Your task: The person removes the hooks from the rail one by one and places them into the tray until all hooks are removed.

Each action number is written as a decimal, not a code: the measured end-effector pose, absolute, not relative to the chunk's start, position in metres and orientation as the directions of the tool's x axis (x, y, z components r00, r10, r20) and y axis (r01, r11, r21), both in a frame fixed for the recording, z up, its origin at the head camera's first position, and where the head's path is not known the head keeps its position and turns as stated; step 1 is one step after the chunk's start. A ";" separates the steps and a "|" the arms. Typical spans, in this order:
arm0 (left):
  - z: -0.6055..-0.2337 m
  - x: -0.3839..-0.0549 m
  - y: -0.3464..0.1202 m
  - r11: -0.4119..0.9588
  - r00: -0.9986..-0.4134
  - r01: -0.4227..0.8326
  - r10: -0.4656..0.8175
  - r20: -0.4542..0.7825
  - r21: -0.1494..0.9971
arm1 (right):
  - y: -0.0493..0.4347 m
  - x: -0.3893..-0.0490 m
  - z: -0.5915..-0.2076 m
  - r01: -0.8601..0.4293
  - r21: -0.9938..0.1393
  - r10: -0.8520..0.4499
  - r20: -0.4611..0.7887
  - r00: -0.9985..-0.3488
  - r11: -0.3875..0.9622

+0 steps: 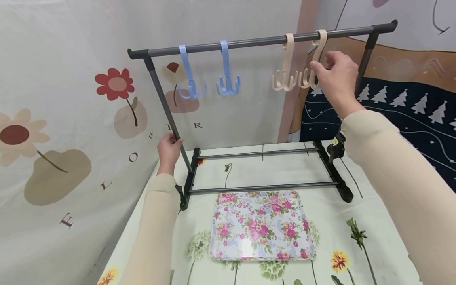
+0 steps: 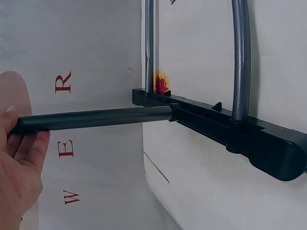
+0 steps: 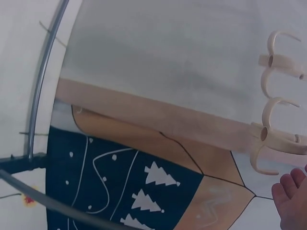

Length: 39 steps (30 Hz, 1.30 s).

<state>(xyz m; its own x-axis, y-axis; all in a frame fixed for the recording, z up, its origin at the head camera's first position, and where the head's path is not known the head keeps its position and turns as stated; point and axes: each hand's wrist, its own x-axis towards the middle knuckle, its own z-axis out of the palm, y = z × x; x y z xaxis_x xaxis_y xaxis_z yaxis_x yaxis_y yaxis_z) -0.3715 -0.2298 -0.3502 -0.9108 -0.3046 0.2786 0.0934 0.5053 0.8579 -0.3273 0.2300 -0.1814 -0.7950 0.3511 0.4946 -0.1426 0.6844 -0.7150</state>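
A grey metal garment rack stands on the table, its top rail [image 1: 256, 41] running across the head view. My left hand [image 1: 169, 152] grips the rack's left upright [image 1: 162, 97]; in the left wrist view its fingers curl round the tube [image 2: 96, 119]. Two blue four-prong hooks [image 1: 192, 89] [image 1: 228, 85] hang toward the rail's left. Toward the right hang two beige hooks [image 1: 286, 75] [image 1: 318, 51]. My right hand [image 1: 338, 77] is beside the rightmost one, thumb and fingers apart; whether the thumb touches the stem is unclear. The right wrist view catches only part of that hand [image 3: 292, 203].
A flower-patterned tray [image 1: 260, 225] lies on the table in front of the rack. Black feet [image 1: 333, 172] and two lower bars [image 1: 263, 187] form the rack's base. Printed cloths [image 1: 231, 118] hang behind and at the sides.
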 end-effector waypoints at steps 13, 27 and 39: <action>-0.353 -0.372 -0.234 0.504 -0.911 0.088 -0.309 0.274 0.859 | 0.211 -0.340 -0.181 -0.182 -0.862 0.500 0.433 -0.750 0.473; -0.352 -0.370 -0.230 0.500 -0.912 0.087 -0.308 0.271 0.862 | 0.208 -0.342 -0.182 -0.203 -0.880 0.533 0.428 -0.730 0.428; -0.353 -0.371 -0.228 0.508 -0.914 0.083 -0.303 0.268 0.857 | 0.210 -0.347 -0.183 -0.201 -0.881 0.536 0.427 -0.729 0.428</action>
<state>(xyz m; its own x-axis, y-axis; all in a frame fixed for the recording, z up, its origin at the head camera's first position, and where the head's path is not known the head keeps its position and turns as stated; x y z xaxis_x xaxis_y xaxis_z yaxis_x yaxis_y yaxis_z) -0.3706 -0.2285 -0.3527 -0.9144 -0.3031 0.2683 0.0830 0.5084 0.8571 -0.3466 0.2100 -0.1833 -0.7287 0.5355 0.4268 -0.2014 0.4281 -0.8810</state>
